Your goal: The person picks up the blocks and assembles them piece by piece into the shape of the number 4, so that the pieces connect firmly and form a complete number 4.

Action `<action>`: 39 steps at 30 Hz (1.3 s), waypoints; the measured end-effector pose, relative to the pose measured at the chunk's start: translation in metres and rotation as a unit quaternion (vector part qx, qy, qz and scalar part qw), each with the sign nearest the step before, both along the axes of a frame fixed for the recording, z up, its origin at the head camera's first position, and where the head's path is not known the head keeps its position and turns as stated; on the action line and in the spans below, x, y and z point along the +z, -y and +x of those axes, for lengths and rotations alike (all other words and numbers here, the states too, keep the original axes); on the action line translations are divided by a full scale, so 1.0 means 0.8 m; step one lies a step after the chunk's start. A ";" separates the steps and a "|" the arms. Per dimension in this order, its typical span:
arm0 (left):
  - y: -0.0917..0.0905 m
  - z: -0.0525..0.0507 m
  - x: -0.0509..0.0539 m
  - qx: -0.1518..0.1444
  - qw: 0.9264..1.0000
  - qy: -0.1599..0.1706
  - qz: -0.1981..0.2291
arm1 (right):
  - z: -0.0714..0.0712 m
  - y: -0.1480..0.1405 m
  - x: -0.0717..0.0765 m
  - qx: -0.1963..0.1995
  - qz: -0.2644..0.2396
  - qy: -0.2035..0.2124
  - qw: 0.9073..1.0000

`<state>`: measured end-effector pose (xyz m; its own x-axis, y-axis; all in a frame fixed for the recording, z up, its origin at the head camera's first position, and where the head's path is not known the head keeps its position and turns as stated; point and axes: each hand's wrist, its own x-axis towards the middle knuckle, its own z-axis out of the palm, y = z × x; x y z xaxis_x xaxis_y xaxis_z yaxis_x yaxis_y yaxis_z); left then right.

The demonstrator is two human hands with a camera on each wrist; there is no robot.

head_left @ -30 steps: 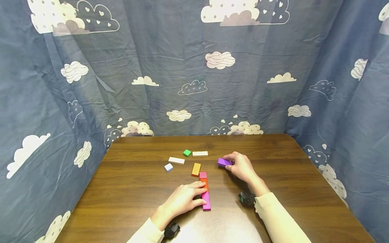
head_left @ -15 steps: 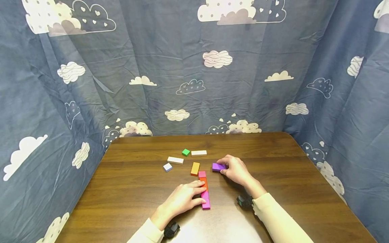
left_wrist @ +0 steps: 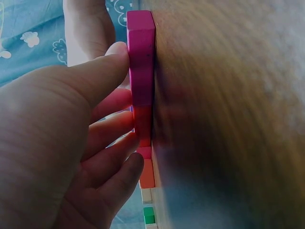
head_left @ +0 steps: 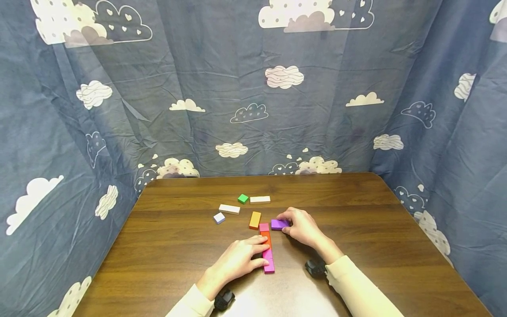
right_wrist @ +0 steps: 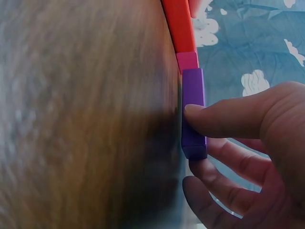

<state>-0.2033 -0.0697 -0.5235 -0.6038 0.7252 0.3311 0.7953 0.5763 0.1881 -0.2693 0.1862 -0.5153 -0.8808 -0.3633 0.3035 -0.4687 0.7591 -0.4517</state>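
1. Magenta block point(head_left: 269, 267) is lying at the near end of a straight row on the wood-grain table point(head_left: 174, 246); it is probably light, stiff and sturdy.
2. Left hand point(head_left: 236, 260) is slanting in from the near left, its fingers loosely extended and gripping nothing: the thumb is touching the magenta block, other fingertips are resting along the red block point(left_wrist: 144, 124).
3. Pink block point(head_left: 264, 227) is forming the row's far end.
4. Purple block point(head_left: 279, 225) is lying just right of the pink block, lengthwise left to right; I cannot tell whether they are touching. It is likely light, rigid and slightly slippery, best held across its long sides near the right end.
5. Right hand point(head_left: 303, 226) is pinching it there, thumb on the near side, forearm angling in from the near right.
6. Orange block point(head_left: 255, 220) is lying just beyond the row, slightly left; farther off, pale blue point(head_left: 219, 218), white point(head_left: 229, 209) and green point(head_left: 243, 198) blocks are lying scattered.
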 end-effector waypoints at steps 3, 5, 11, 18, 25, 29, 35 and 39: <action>0.000 0.000 0.000 -0.002 1.000 -0.005 0.002 | 0.001 0.002 -0.001 0.012 -0.003 -0.002 1.000; 0.001 0.000 -0.001 -0.002 1.000 -0.005 0.002 | 0.002 0.003 -0.003 0.018 -0.003 -0.003 1.000; 0.001 0.000 -0.002 -0.002 1.000 -0.002 0.002 | 0.003 0.004 -0.004 0.029 -0.001 0.000 1.000; 0.000 -0.001 -0.001 -0.003 1.000 -0.005 0.003 | 0.001 0.004 -0.001 0.036 -0.001 0.002 0.999; 0.000 -0.001 0.000 -0.001 1.000 -0.001 0.001 | 0.000 0.004 0.000 0.039 0.001 0.007 0.999; 0.000 -0.001 -0.001 0.000 1.000 0.002 0.000 | 0.000 0.004 -0.001 0.039 0.001 0.007 0.999; 0.000 -0.001 -0.001 0.002 1.000 0.005 -0.001 | 0.000 0.005 -0.001 0.040 0.003 0.003 0.999; 0.001 -0.001 -0.002 0.000 1.000 -0.002 0.001 | 0.000 0.005 -0.001 0.041 0.003 0.001 0.999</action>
